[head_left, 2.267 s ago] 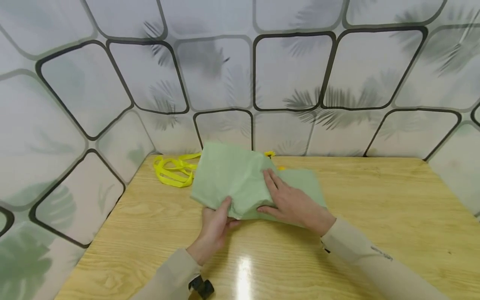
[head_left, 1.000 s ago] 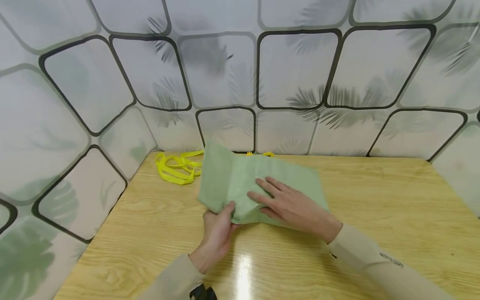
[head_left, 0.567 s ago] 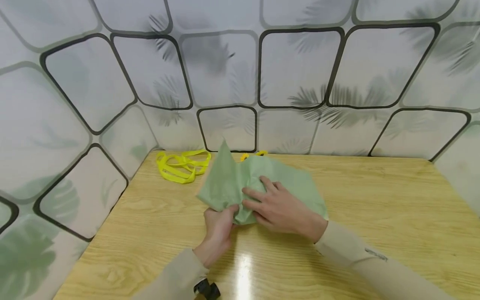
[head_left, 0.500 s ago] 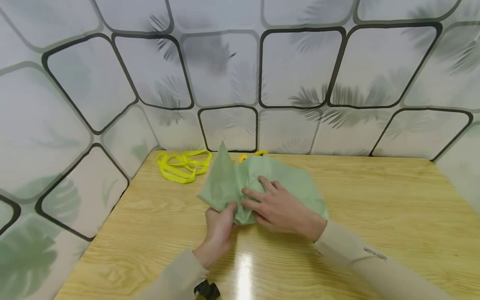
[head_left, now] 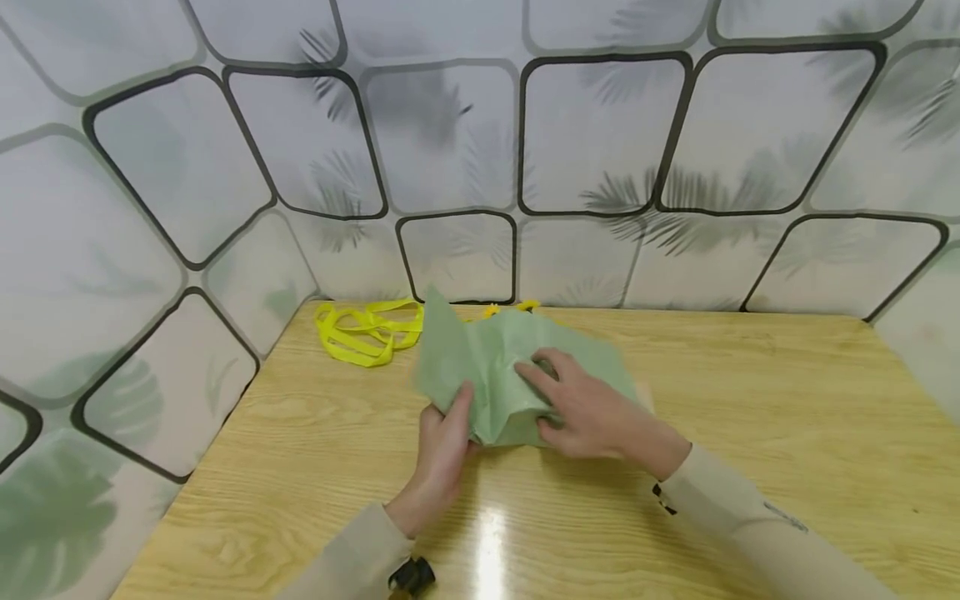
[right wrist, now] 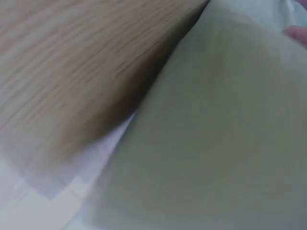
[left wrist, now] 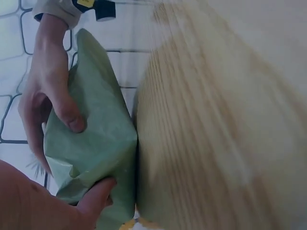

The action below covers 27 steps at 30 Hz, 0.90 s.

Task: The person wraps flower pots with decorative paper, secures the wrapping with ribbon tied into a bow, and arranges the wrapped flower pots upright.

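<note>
A creased sheet of green wrapping paper (head_left: 450,350) is folded over in the middle of the table, its left flap standing up. At its near edge my left hand (head_left: 442,442) pinches the fold, thumb on top and fingers underneath. My right hand (head_left: 592,408) grips the right part of the paper, fingers bent over the top and thumb low at the near edge. In the left wrist view that thumb (left wrist: 72,120) presses on the paper's near side. Yellow flower heads (head_left: 528,305) peek out behind the paper; the rest of them is hidden.
A loose tangle of yellow ribbon (head_left: 360,333) lies at the back left of the wooden table (head_left: 750,417). A patterned cloth wall (head_left: 585,142) rises behind the table and at its sides.
My right hand has shifted from lying spread on the paper to gripping it with bent fingers. The paper's left flap has tilted and a crease has formed beside my left thumb.
</note>
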Each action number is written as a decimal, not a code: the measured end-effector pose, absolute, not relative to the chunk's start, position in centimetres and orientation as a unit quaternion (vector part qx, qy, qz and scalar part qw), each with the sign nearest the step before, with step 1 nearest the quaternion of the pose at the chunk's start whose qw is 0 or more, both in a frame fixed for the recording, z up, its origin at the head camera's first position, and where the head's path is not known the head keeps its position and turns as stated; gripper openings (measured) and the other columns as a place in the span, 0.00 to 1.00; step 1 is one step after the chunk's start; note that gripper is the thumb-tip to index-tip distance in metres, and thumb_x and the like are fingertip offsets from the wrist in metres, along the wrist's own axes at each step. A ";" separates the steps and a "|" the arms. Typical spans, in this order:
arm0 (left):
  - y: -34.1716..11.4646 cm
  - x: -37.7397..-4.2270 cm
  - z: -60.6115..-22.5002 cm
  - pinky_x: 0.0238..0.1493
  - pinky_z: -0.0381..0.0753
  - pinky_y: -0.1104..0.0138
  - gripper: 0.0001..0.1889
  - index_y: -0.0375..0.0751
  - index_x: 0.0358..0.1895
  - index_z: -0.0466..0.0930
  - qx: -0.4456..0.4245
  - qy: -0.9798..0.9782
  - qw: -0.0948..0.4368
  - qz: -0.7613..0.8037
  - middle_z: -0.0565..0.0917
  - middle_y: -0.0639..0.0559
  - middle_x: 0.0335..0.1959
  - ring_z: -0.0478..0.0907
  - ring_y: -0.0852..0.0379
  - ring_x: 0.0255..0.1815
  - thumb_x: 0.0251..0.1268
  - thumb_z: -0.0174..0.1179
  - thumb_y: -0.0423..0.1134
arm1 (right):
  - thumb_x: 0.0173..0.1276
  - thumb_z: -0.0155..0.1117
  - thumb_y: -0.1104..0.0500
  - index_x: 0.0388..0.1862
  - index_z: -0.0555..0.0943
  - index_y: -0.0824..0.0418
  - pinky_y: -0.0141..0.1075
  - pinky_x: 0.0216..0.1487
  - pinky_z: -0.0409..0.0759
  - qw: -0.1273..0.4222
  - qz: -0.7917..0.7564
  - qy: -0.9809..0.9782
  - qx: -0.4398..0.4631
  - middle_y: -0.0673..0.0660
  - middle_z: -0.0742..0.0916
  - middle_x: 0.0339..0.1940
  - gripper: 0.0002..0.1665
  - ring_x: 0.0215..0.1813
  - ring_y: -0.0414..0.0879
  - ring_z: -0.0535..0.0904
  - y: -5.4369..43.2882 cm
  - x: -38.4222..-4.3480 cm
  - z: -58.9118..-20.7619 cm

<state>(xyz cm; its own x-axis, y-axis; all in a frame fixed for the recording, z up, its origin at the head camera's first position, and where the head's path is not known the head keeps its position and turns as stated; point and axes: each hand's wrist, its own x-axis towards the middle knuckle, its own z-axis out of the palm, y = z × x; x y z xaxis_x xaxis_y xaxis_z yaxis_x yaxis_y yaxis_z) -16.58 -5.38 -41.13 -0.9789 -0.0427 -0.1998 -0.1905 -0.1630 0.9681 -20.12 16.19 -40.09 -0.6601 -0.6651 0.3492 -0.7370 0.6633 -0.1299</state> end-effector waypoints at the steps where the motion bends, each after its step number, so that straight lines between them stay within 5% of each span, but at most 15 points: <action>1: -5.4 -16.6 -41.0 0.41 0.82 0.69 0.23 0.36 0.64 0.74 -0.081 0.652 0.049 0.752 0.84 0.44 0.52 0.83 0.60 0.45 0.81 0.49 0.51 | 0.61 0.70 0.56 0.74 0.70 0.63 0.52 0.55 0.84 0.145 0.124 -0.902 0.387 0.68 0.76 0.64 0.42 0.61 0.60 0.78 16.4 -20.1 -40.1; 11: -4.4 -17.3 -40.0 0.36 0.77 0.62 0.18 0.37 0.45 0.81 0.049 0.828 -0.002 0.559 0.80 0.46 0.30 0.76 0.56 0.32 0.81 0.51 0.49 | 0.63 0.78 0.50 0.64 0.75 0.67 0.49 0.59 0.83 0.141 0.143 -0.903 0.380 0.65 0.80 0.64 0.37 0.61 0.58 0.81 17.8 -20.0 -40.4; 16: -4.2 -17.6 -40.2 0.52 0.84 0.52 0.20 0.44 0.67 0.76 0.107 0.857 -0.008 0.504 0.86 0.41 0.55 0.84 0.48 0.54 0.77 0.57 0.45 | 0.59 0.80 0.45 0.75 0.68 0.60 0.55 0.56 0.84 0.085 0.137 -0.919 0.360 0.70 0.73 0.71 0.50 0.65 0.62 0.78 18.2 -19.3 -40.1; 22: -3.8 -17.5 -40.4 0.72 0.71 0.42 0.33 0.36 0.78 0.63 0.127 0.872 -0.017 0.473 0.65 0.37 0.78 0.66 0.36 0.76 0.75 0.60 0.45 | 0.56 0.82 0.49 0.77 0.68 0.56 0.57 0.51 0.84 0.133 0.049 -0.918 0.370 0.63 0.80 0.68 0.52 0.63 0.61 0.80 18.8 -19.3 -40.4; 27: -3.6 -17.6 -40.3 0.76 0.66 0.45 0.44 0.37 0.82 0.51 0.152 0.876 0.011 0.457 0.55 0.40 0.83 0.59 0.39 0.81 0.72 0.63 0.50 | 0.54 0.84 0.51 0.72 0.71 0.61 0.53 0.53 0.84 0.170 0.042 -0.911 0.374 0.59 0.83 0.63 0.49 0.61 0.58 0.82 19.4 -19.7 -40.9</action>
